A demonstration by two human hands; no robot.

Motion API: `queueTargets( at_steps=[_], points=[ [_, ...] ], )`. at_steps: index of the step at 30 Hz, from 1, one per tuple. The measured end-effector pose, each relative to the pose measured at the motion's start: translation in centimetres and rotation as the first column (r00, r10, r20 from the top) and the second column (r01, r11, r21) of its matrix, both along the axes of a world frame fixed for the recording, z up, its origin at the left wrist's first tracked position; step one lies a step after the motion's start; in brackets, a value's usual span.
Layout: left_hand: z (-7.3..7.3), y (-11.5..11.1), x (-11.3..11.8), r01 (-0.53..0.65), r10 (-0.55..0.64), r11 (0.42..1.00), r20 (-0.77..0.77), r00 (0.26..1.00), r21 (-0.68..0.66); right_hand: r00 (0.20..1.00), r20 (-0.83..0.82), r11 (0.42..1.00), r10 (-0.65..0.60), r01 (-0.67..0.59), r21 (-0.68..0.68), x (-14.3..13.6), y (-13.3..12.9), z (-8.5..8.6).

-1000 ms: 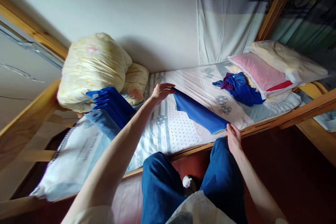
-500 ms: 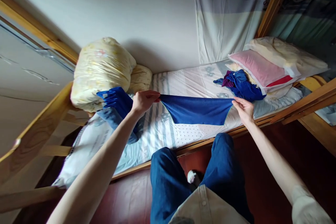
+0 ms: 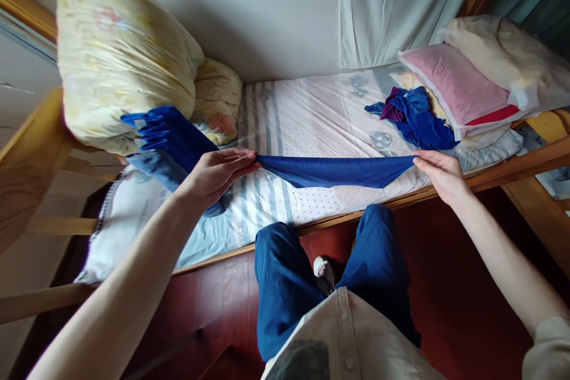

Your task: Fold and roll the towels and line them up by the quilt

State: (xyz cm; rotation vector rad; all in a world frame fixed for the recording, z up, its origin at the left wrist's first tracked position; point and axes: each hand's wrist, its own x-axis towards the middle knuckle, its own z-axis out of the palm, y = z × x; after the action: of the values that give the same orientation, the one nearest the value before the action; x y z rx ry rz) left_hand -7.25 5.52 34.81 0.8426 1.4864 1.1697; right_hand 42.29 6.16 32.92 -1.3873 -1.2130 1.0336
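A dark blue cloth (image 3: 333,171) is stretched wide above the front of the bed, its lower part hanging in a shallow curve. My left hand (image 3: 222,172) pinches its left corner between thumb and fingers. The right corner is pinched in my right hand (image 3: 439,172). Behind my left forearm lies a stack of folded blue cloth (image 3: 178,136) with a lighter blue folded piece (image 3: 155,167) beside it. A crumpled heap of blue and purple cloth (image 3: 418,119) rests on the bed beyond my right hand.
The bed (image 3: 303,107) has a patterned sheet and wooden rails. A large yellow bundle (image 3: 129,65) sits at the left, pillows (image 3: 458,80) at the right. A white curtain (image 3: 392,12) hangs behind. My knees are near the bed's front edge.
My hands have moved farther apart, pulling the blue cloth wider and tauter, and it hangs less deep. The camera view has shifted downward and closer to the bed.
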Motion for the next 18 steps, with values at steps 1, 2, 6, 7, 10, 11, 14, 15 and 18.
queueTargets(
  at_steps=[1, 2, 6, 7, 10, 11, 14, 15, 18],
  points=[
    [-0.3, 0.2, -0.1, -0.005, 0.005, 1.000, 0.003, 1.000, -0.008, 1.000, 0.000, 1.000, 0.010, -0.010, -0.021, 0.0, 0.4, 0.0],
    [-0.6, 0.4, -0.3, -0.012, 0.012, 1.000, 0.006, 1.000, -0.016, 1.000, 0.001, 0.999, 0.023, -0.023, -0.043, -0.1, 1.0, 0.0],
    [-2.3, 2.3, -0.6, -0.060, 0.061, 0.997, 0.013, 0.998, -0.054, 0.997, -0.015, 0.991, 0.077, -0.079, -0.113, -1.3, 5.1, -1.5],
    [-2.7, 2.9, -0.5, -0.082, 0.083, 0.995, 0.015, 0.996, -0.064, 0.996, -0.024, 0.988, 0.086, -0.088, -0.123, -1.8, 6.5, -2.2],
    [-4.0, 5.0, -0.1, -0.170, 0.171, 0.983, 0.014, 0.985, -0.063, 0.993, -0.033, 0.986, 0.113, -0.116, -0.122, -3.8, 10.9, -4.4],
    [-4.4, 5.9, -0.1, -0.208, 0.208, 0.977, 0.007, 0.978, -0.044, 0.992, -0.030, 0.986, 0.124, -0.127, -0.108, -4.5, 12.4, -5.0],
    [-5.2, 8.5, -0.7, -0.280, 0.283, 0.956, -0.022, 0.959, 0.084, 0.987, -0.013, 0.987, 0.158, -0.159, -0.016, -6.1, 16.2, -6.3],
    [-5.4, 9.3, -1.2, -0.280, 0.286, 0.950, -0.027, 0.958, 0.142, 0.986, -0.006, 0.986, 0.165, -0.165, 0.024, -6.4, 17.1, -6.5],
    [-6.5, 10.8, -2.6, -0.261, 0.285, 0.913, -0.033, 0.958, 0.312, 0.986, 0.006, 0.977, 0.164, -0.163, 0.138, -6.9, 18.3, -7.2]
  ],
)
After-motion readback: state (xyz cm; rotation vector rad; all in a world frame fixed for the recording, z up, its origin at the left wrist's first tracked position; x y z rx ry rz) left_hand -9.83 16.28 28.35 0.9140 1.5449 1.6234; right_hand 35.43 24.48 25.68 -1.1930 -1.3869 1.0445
